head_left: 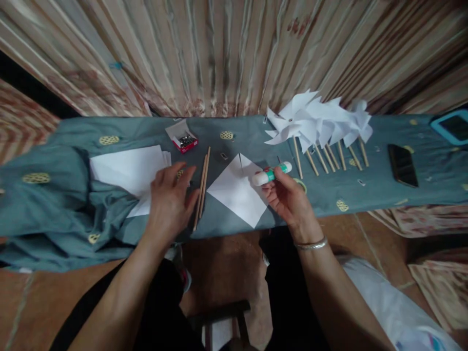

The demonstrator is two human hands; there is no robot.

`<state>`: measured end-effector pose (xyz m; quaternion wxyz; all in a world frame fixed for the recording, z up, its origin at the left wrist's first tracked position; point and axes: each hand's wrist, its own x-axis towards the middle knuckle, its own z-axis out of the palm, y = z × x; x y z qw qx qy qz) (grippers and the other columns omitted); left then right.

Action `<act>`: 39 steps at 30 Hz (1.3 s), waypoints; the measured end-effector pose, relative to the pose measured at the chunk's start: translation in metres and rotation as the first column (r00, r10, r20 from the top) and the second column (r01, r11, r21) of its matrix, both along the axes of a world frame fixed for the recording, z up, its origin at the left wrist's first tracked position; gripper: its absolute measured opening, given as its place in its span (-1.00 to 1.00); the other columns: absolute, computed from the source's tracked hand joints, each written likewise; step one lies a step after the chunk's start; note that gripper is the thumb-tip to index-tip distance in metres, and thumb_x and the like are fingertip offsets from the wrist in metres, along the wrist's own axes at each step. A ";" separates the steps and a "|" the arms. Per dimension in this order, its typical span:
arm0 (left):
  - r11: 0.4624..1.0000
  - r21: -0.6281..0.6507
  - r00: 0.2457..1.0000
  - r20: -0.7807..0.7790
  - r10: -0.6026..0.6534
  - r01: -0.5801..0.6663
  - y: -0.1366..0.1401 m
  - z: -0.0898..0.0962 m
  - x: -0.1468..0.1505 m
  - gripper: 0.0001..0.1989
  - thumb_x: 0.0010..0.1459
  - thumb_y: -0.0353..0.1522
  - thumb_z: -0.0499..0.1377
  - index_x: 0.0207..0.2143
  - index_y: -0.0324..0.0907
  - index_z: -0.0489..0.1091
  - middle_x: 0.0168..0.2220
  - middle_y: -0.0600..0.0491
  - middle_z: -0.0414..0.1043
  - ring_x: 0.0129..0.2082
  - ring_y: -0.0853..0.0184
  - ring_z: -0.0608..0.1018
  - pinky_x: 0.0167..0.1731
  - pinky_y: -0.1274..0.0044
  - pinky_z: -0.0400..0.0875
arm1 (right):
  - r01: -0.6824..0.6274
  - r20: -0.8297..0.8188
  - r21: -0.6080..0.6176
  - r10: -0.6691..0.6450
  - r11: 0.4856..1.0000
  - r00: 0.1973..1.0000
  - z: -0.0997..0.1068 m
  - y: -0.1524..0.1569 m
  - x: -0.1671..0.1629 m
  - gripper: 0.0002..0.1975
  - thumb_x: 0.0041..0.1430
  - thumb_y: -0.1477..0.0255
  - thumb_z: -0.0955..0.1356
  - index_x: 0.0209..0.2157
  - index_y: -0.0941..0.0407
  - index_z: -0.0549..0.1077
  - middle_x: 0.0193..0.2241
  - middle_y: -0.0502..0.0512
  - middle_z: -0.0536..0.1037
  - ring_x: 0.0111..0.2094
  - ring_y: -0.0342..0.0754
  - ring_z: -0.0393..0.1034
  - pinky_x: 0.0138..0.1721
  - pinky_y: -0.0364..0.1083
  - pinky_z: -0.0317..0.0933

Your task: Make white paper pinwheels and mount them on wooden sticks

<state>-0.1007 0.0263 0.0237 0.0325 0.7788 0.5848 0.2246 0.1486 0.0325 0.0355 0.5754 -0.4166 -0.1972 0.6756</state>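
My right hand [288, 200] is closed around a white and green glue stick [272, 174], held tilted over the right corner of a square sheet of white paper [237, 192]. The sheet lies with one corner toward me, and a thin dark line runs in from its far corner. My left hand [170, 202] hovers with its fingers apart and nothing in them. It is just left of several thin wooden sticks [203, 187] and partly covers a pile of white paper [126, 168]. Behind my right hand, a yellow-green loop [301, 185] shows in part.
Several white paper pinwheels [318, 119] on wooden sticks lie at the back right. An opened small red box [186, 141] of metal pins stands near the back. Farther right are a dark phone [402, 165] and a blue-framed device [453, 126]. The cloth [73, 195] is bunched at the left.
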 end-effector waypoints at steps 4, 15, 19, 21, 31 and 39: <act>0.994 -0.106 0.999 -0.024 -0.022 0.019 0.006 -0.005 -0.021 -0.62 0.16 -0.39 0.05 0.04 -0.22 0.38 0.05 -0.17 0.42 0.05 0.04 0.41 0.01 0.23 0.35 | -0.040 -0.099 -0.005 0.039 0.999 0.994 0.001 -0.001 -0.002 -0.81 -0.05 0.35 0.53 -0.44 0.13 0.53 -0.54 -0.10 0.58 -0.58 -0.31 0.41 -0.52 -0.36 0.35; 0.957 -0.278 0.738 0.663 0.126 0.087 -0.003 -0.003 0.021 -0.61 0.04 -0.26 0.26 -0.07 -0.20 0.48 -0.12 -0.04 0.57 -0.18 0.22 0.58 -0.08 0.38 0.46 | -0.138 -0.122 0.009 0.138 0.990 0.983 -0.001 -0.008 -0.007 -0.72 -0.15 0.33 0.57 -0.37 0.12 0.58 -0.48 -0.09 0.61 -0.52 -0.31 0.44 -0.46 -0.35 0.33; 0.911 -0.341 0.552 0.817 0.164 0.233 -0.008 -0.008 0.041 -0.66 -0.04 -0.29 0.32 -0.18 -0.22 0.52 -0.17 -0.03 0.58 -0.23 0.26 0.59 -0.09 0.40 0.47 | -0.158 -0.086 0.005 0.158 0.987 0.984 -0.005 -0.011 -0.011 -0.72 -0.14 0.34 0.57 -0.35 0.14 0.59 -0.48 -0.06 0.61 -0.49 -0.29 0.46 -0.43 -0.35 0.35; 0.897 -0.356 0.492 0.849 0.192 0.264 -0.008 -0.008 0.045 -0.66 -0.08 -0.30 0.34 -0.20 -0.21 0.52 -0.17 -0.03 0.58 -0.22 0.26 0.59 -0.07 0.40 0.47 | -0.165 -0.057 0.009 0.165 0.986 0.985 -0.007 -0.012 -0.013 -0.72 -0.14 0.34 0.57 -0.34 0.13 0.59 -0.48 -0.05 0.61 -0.47 -0.27 0.48 -0.40 -0.33 0.37; 0.885 -0.384 0.410 0.875 0.257 0.264 -0.008 -0.006 0.052 -0.62 -0.14 -0.30 0.39 -0.21 -0.21 0.54 -0.18 -0.02 0.59 -0.24 0.27 0.60 -0.06 0.38 0.48 | -0.137 0.011 -0.014 0.137 0.990 0.991 -0.008 -0.012 -0.016 -0.71 -0.20 0.34 0.59 -0.38 0.13 0.60 -0.49 -0.06 0.62 -0.51 -0.26 0.50 -0.44 -0.34 0.39; 0.897 -0.353 0.453 0.867 0.206 0.266 -0.009 -0.006 0.050 -0.64 -0.11 -0.30 0.38 -0.20 -0.21 0.54 -0.18 -0.02 0.58 -0.24 0.27 0.59 -0.08 0.40 0.49 | -0.118 0.066 -0.053 0.121 0.992 0.990 -0.005 -0.011 -0.019 -0.68 -0.29 0.32 0.61 -0.43 0.14 0.60 -0.54 -0.07 0.61 -0.56 -0.28 0.47 -0.49 -0.37 0.36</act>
